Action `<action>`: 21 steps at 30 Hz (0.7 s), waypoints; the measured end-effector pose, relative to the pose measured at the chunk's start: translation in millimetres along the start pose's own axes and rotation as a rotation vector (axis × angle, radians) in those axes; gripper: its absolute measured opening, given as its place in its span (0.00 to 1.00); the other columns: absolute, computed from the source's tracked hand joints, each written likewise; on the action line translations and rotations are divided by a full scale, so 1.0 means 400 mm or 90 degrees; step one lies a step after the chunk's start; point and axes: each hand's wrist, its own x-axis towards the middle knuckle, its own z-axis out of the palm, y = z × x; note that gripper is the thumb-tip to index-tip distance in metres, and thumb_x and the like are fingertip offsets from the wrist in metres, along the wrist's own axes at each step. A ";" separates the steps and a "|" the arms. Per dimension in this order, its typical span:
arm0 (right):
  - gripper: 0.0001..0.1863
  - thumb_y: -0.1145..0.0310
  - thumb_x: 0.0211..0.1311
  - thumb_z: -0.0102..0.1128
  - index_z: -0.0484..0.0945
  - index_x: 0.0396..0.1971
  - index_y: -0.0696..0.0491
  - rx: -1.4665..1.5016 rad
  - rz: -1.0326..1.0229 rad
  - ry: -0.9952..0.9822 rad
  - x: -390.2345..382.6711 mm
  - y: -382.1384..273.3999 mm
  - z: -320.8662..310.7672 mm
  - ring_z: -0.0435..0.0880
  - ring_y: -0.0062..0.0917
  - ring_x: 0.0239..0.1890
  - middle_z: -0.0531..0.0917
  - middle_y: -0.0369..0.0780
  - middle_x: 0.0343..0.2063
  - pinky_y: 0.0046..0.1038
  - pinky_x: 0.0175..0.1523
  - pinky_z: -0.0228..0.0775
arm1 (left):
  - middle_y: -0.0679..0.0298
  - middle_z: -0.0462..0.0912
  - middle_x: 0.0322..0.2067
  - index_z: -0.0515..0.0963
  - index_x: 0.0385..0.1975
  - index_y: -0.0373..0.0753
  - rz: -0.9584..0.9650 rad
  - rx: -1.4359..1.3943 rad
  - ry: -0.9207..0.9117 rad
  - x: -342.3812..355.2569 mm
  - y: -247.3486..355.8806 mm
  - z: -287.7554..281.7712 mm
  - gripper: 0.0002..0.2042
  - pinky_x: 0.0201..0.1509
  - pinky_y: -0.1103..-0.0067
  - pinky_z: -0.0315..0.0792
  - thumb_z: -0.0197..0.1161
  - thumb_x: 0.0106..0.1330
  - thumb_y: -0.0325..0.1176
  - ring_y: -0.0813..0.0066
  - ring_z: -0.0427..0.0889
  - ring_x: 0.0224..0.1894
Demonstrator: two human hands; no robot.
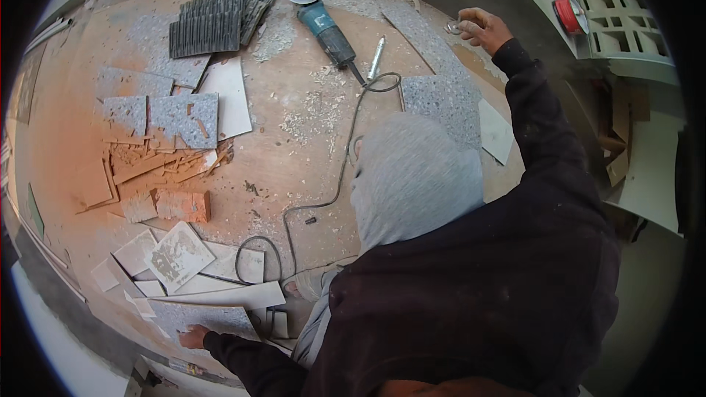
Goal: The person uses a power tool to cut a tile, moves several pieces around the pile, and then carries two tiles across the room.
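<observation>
My right hand (482, 31) is raised at the upper right, its fingers closed round a small, shiny, rounded thing (452, 27) that is too small to name. At the lower left, my left hand (194, 337) has its fingers curled at the near edge of a grey speckled tile (209, 316); part of the grip is hidden. An angle grinder (323, 29) with a blue-centred disc lies at the top middle, apart from both hands. Its black cable (342, 169) loops across the dusty board. A slim silver tube (377, 57) rests beside it.
Dark ribbed strips (220, 22) are stacked at the far left. Speckled tiles (180, 117), an orange brick (182, 205) and broken pale tile pieces (180, 257) lie below. My grey-clad knee (419, 176) covers the middle. A red spool (571, 15) stands near pale openwork blocks (618, 7).
</observation>
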 end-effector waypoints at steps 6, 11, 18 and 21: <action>0.22 0.61 0.45 0.58 0.73 0.39 0.57 -0.272 0.490 0.049 -0.295 0.648 0.046 0.73 0.35 0.46 0.75 0.47 0.41 0.28 0.52 0.63 | 0.53 0.68 0.31 0.65 0.45 0.31 0.742 -0.508 -0.234 -0.383 0.943 -0.257 0.15 0.36 0.74 0.67 0.50 0.58 0.25 0.60 0.69 0.30; 0.28 0.54 0.44 0.59 0.70 0.44 0.57 -0.157 0.557 -0.046 -0.453 0.753 0.230 0.74 0.36 0.45 0.75 0.50 0.40 0.30 0.49 0.64 | 0.52 0.76 0.35 0.67 0.45 0.29 0.840 -0.447 -0.973 -0.854 1.249 -0.303 0.18 0.39 0.78 0.70 0.54 0.57 0.33 0.63 0.77 0.36; 0.28 0.57 0.41 0.62 0.70 0.42 0.58 -0.115 0.562 0.050 -0.474 0.688 0.247 0.75 0.39 0.41 0.76 0.49 0.36 0.31 0.45 0.66 | 0.48 0.77 0.27 0.69 0.35 0.28 0.799 -0.322 -1.037 -1.176 1.263 -0.179 0.22 0.38 0.72 0.69 0.61 0.49 0.43 0.55 0.77 0.32; 0.28 0.59 0.39 0.62 0.70 0.41 0.59 -0.174 0.588 0.068 -0.464 0.653 0.249 0.74 0.40 0.42 0.75 0.50 0.37 0.32 0.47 0.66 | 0.46 0.76 0.26 0.69 0.28 0.30 0.705 -0.190 -1.043 -1.184 1.270 -0.219 0.21 0.35 0.69 0.68 0.63 0.46 0.44 0.53 0.76 0.31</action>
